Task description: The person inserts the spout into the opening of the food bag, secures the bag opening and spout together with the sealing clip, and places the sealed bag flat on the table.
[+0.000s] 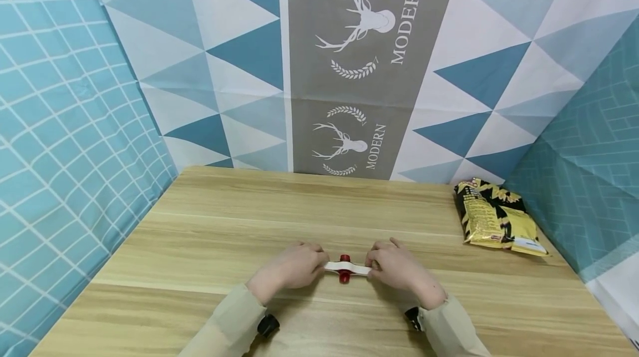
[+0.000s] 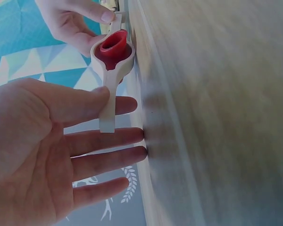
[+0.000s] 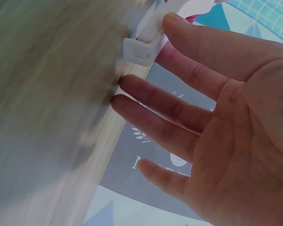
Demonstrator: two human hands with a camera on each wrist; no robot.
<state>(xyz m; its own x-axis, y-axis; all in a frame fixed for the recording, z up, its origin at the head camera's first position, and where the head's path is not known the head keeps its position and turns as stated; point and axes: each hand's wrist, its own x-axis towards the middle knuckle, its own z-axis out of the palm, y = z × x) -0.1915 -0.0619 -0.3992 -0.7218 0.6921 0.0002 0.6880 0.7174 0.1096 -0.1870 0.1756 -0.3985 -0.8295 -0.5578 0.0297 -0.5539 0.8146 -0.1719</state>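
Observation:
A white two-armed tool [image 1: 357,269] with a red hollow piece [image 1: 344,276] set in its middle ring is held level between the hands, close over the wooden table. My left hand [image 1: 293,266] pinches one white arm between thumb and index finger; the other fingers spread below it in the left wrist view. At the opposite end, my right hand [image 1: 397,266] pinches the second arm [image 3: 153,28] the same way, its remaining fingers extended toward the tabletop. From the left wrist view the red piece [image 2: 114,45] looks like a short tube with an open, slanted mouth.
Black and yellow snack packets [image 1: 481,224] lie at the table's back right corner. The wood-grain table [image 1: 224,224] meets a patterned cloth backdrop [image 1: 249,69] at the rear, with blue tiled-print cloth [image 1: 60,152] along the left side. Dark straps [image 1: 268,325] circle the wrists.

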